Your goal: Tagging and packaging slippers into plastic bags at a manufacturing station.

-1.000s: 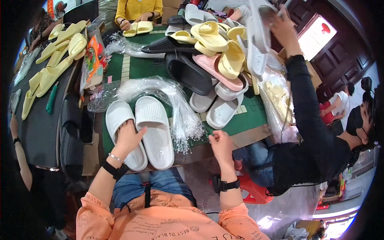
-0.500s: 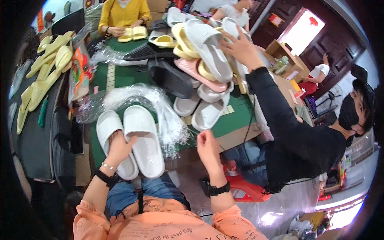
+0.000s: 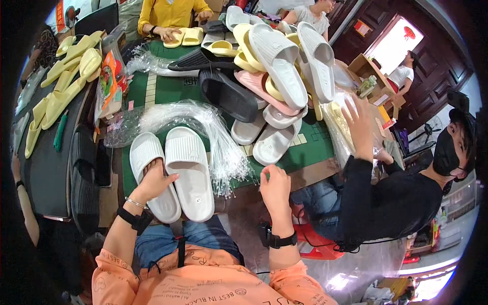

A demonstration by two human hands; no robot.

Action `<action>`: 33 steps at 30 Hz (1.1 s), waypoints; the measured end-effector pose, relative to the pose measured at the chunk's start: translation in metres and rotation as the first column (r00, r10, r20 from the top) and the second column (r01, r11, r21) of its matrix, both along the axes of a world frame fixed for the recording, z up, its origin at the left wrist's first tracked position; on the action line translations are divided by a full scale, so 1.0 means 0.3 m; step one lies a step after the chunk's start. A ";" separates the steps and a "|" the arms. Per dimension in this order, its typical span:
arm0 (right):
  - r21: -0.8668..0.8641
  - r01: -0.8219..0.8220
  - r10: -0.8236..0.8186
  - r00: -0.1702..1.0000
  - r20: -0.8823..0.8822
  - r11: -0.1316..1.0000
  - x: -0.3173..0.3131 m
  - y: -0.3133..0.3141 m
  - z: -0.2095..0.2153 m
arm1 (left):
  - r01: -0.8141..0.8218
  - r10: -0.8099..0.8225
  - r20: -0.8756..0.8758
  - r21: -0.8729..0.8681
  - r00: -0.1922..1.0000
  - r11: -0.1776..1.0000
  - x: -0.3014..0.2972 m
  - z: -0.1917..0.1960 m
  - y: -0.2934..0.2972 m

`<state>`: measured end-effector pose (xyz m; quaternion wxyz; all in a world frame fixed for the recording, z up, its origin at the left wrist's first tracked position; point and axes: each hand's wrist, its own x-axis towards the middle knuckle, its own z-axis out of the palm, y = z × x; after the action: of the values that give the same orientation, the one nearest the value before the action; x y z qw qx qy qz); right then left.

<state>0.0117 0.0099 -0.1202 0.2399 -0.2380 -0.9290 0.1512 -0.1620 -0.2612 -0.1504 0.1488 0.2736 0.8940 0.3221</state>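
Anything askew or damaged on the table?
The slipper heap looks askew: mixed colours overlap at odd angles, a pink slipper partly buried. The grey pair at the left hand lies side by side. No clear damage shows.

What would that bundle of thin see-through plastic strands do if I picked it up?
The bundle of thin see-through plastic strands would probably flop, since it bends in an arc across the green tabletop. It might feel light, because each strand looks so thin. Its loose ends, fanned out near the right hand, could tangle.
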 end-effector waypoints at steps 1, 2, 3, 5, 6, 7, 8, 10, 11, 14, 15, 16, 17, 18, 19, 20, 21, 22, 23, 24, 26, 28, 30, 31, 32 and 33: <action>0.030 -0.003 -0.001 0.994 0.110 1.000 0.005 0.005 -0.008 | 0.000 0.000 0.001 0.001 1.000 1.000 0.001 0.001 0.001; 0.044 0.022 -0.028 0.988 0.154 0.999 0.011 0.006 -0.010 | 0.000 0.000 -0.007 -0.002 1.000 1.000 0.003 0.006 0.001; 0.045 0.022 -0.029 0.988 0.154 0.999 0.004 0.011 -0.008 | -0.001 0.001 -0.014 -0.005 1.000 1.000 0.004 0.011 0.003; -0.009 0.035 -0.036 0.999 -0.041 0.999 -0.025 0.020 -0.006 | -0.002 0.002 0.004 -0.028 1.000 1.000 0.004 0.025 0.008; -0.010 0.036 -0.036 0.999 -0.040 0.999 -0.052 0.025 -0.001 | -0.006 0.007 0.021 -0.051 1.000 0.999 0.002 0.029 0.011; -0.082 -0.031 0.022 0.993 -0.113 0.996 -0.092 0.020 0.001 | -0.013 0.014 0.023 -0.059 1.000 0.998 0.002 0.026 -0.002; -0.143 -0.094 0.066 0.980 -0.189 0.985 -0.124 0.021 0.009 | -0.020 0.020 -0.003 -0.046 1.000 0.999 0.004 0.024 -0.005; -0.155 -0.118 0.098 0.986 -0.134 0.981 -0.208 0.029 -0.015 | -0.028 0.027 -0.030 -0.030 0.999 0.999 0.004 0.025 -0.008; -0.164 -0.132 0.120 0.990 -0.077 0.978 -0.243 0.041 -0.032 | -0.023 0.022 -0.021 -0.025 1.000 0.999 0.003 0.024 0.004; -0.148 -0.238 0.210 0.960 -0.184 0.960 -0.351 0.056 -0.077 | -0.008 0.008 0.000 0.007 1.000 1.000 0.007 0.030 0.022; -0.143 -0.259 0.225 0.950 -0.218 0.955 -0.390 0.059 -0.091 | -0.006 0.005 0.018 0.026 1.000 1.000 0.010 0.038 0.026; -0.116 -0.265 0.235 0.946 -0.222 0.957 -0.436 0.043 -0.107 | -0.011 0.010 0.086 0.012 0.996 1.000 0.007 0.050 0.013; -0.087 -0.261 0.237 0.946 -0.220 0.962 -0.461 0.035 -0.111 | 0.005 -0.006 0.079 0.020 0.997 1.000 0.008 0.035 0.007; -0.076 -0.244 0.222 0.949 -0.225 0.967 -0.478 0.040 -0.110 | 0.005 -0.006 0.030 0.031 1.000 0.999 0.010 0.016 -0.001; -0.116 -0.249 0.234 0.964 -0.126 0.961 -0.493 0.042 -0.106 | 0.002 -0.001 -0.017 0.040 1.000 0.999 0.010 0.003 -0.009; -0.159 -0.248 0.247 0.969 -0.025 0.956 -0.499 0.049 -0.102 | -0.003 0.002 0.030 0.033 1.000 0.999 0.007 0.002 -0.009; -0.153 -0.234 0.232 0.972 -0.028 0.960 -0.497 0.056 -0.101 | 0.012 -0.013 0.026 0.039 1.000 0.999 0.009 -0.010 -0.008; -0.149 -0.231 0.232 0.973 -0.009 0.961 -0.502 0.047 -0.095 | 0.004 -0.005 0.016 0.020 1.000 1.000 0.009 -0.018 -0.019; -0.147 -0.229 0.233 0.972 0.011 0.962 -0.504 0.042 -0.091 | -0.005 0.005 0.007 0.002 1.000 1.000 0.005 -0.019 -0.022; -0.146 -0.212 0.212 0.977 -0.020 0.966 -0.501 0.044 -0.088 | -0.004 0.004 0.003 0.002 1.000 1.000 -0.004 -0.015 -0.013; -0.150 -0.241 0.236 0.971 -0.050 0.959 -0.487 0.055 -0.082 | -0.027 0.028 0.039 -0.025 0.999 0.999 0.002 -0.002 -0.006; -0.115 -0.287 0.272 0.954 -0.128 0.951 -0.458 0.076 -0.064 | -0.029 0.028 0.060 0.024 0.998 0.999 0.004 -0.002 -0.006; -0.170 -0.278 0.267 0.960 -0.089 0.945 -0.449 0.085 -0.035 | -0.046 0.046 0.062 0.001 0.997 0.999 0.005 0.009 -0.009; -0.134 -0.297 0.282 0.951 -0.124 0.945 -0.443 0.104 -0.028 | -0.032 0.033 0.057 -0.003 0.998 0.999 0.003 0.016 0.003; -0.137 -0.306 0.291 0.949 -0.123 0.942 -0.443 0.107 -0.006 | -0.018 0.018 0.038 -0.001 0.999 1.000 0.003 0.019 0.006; -0.397 -0.320 0.285 0.947 -0.146 0.860 -0.441 0.108 0.017 | -0.027 0.027 0.039 -0.002 0.999 1.000 -0.002 0.018 0.007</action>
<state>-0.1207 0.0423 -0.1151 0.1950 -0.1284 -0.8904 0.3908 -0.1626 -0.2591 -0.1450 0.1621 0.2551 0.8948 0.3286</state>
